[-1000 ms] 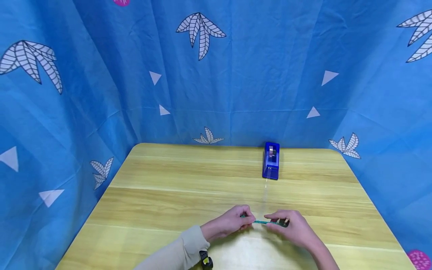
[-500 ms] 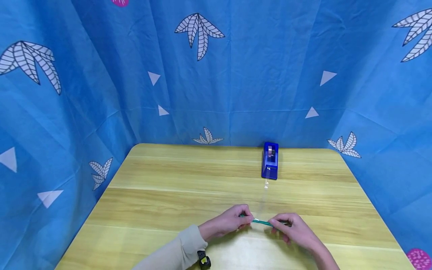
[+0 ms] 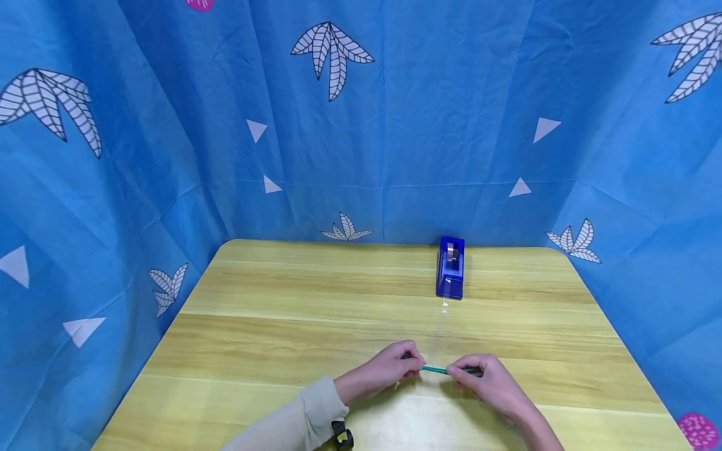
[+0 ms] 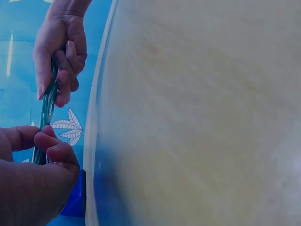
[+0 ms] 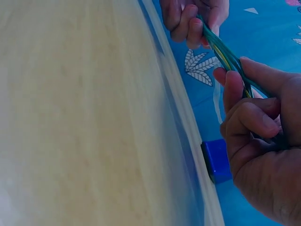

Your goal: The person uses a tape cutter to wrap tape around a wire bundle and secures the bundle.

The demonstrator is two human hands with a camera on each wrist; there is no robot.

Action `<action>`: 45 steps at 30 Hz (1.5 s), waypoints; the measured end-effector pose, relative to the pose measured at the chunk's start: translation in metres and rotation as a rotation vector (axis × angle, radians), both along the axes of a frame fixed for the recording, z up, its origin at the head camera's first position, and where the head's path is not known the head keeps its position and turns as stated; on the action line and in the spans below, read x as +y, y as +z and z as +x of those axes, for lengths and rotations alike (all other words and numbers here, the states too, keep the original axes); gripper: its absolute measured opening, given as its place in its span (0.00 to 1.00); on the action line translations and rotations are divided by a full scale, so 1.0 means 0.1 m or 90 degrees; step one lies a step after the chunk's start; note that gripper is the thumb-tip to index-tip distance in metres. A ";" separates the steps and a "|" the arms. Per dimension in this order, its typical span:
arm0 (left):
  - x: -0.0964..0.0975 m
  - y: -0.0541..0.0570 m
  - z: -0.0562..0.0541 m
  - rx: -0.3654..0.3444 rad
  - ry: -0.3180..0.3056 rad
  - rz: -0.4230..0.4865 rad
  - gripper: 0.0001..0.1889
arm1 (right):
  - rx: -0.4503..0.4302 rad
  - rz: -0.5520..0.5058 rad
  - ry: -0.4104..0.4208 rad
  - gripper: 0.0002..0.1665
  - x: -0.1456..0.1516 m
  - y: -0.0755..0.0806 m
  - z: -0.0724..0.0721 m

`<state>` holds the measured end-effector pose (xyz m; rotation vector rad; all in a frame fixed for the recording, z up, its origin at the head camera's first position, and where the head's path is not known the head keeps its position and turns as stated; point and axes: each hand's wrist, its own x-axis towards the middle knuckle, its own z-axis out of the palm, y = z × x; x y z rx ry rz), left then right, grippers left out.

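A slim bundle of green wires [image 3: 435, 369] with a yellow strand stretches between my hands, above the near part of the table. My left hand [image 3: 392, 363] pinches one end between thumb and fingers. Farther right, my right hand [image 3: 489, 381] grips the other end, its thumb along the wires [image 5: 226, 55] in the right wrist view. From the blue tape dispenser [image 3: 454, 289] a strip of clear tape [image 3: 444, 321] runs down toward the bundle, close to the left fingertips. The wire ends inside both hands are partly hidden.
The dispenser stands near the back edge of the wooden table [image 3: 316, 300], right of centre. Blue patterned cloth [image 3: 361, 144] hangs behind and along both sides. A dark wristband [image 3: 341, 435] shows below the left sleeve.
The right hand's thumb and fingers, spread apart around the bundle earlier, have closed onto it. The left hand keeps its pinch and has hardly moved.
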<state>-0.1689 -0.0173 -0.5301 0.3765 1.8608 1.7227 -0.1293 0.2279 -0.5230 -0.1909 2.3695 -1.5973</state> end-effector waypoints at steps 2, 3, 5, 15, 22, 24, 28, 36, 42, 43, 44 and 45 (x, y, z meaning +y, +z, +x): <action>0.00 0.00 0.00 0.002 0.007 0.003 0.03 | 0.001 0.000 0.000 0.16 0.00 0.01 0.00; 0.01 0.00 0.00 0.002 0.008 0.004 0.03 | 0.000 -0.003 0.001 0.16 0.00 0.02 -0.01; 0.00 0.01 0.00 0.000 0.008 0.003 0.03 | -0.004 -0.009 -0.003 0.16 0.00 0.02 -0.01; -0.06 0.01 -0.05 -0.012 -0.011 -0.015 0.09 | 0.039 -0.020 -0.028 0.12 0.00 0.00 0.00; -0.14 -0.03 -0.15 -0.088 -0.059 0.025 0.20 | 0.056 -0.045 -0.025 0.13 0.02 0.02 0.01; -0.15 -0.03 -0.16 -0.129 -0.075 0.036 0.20 | 0.081 -0.043 -0.017 0.12 0.02 0.02 0.01; -0.12 -0.01 -0.14 -0.151 -0.086 0.047 0.15 | 0.127 -0.026 0.000 0.10 0.02 0.01 0.00; 0.02 0.00 -0.05 -0.072 -0.024 0.031 0.10 | 0.129 -0.015 0.006 0.09 0.02 0.03 -0.01; 0.06 -0.02 -0.04 -0.028 0.001 0.025 0.09 | 0.074 0.006 -0.013 0.12 0.01 0.06 -0.01; 0.06 -0.02 -0.04 -0.024 0.005 0.023 0.08 | 0.064 0.008 -0.016 0.12 0.00 0.06 -0.01; 0.06 -0.02 -0.04 -0.018 0.008 0.022 0.08 | 0.055 0.009 -0.019 0.13 0.00 0.06 -0.01; 0.05 -0.01 -0.04 -0.012 0.011 0.021 0.09 | 0.046 0.008 -0.022 0.14 -0.01 0.06 -0.01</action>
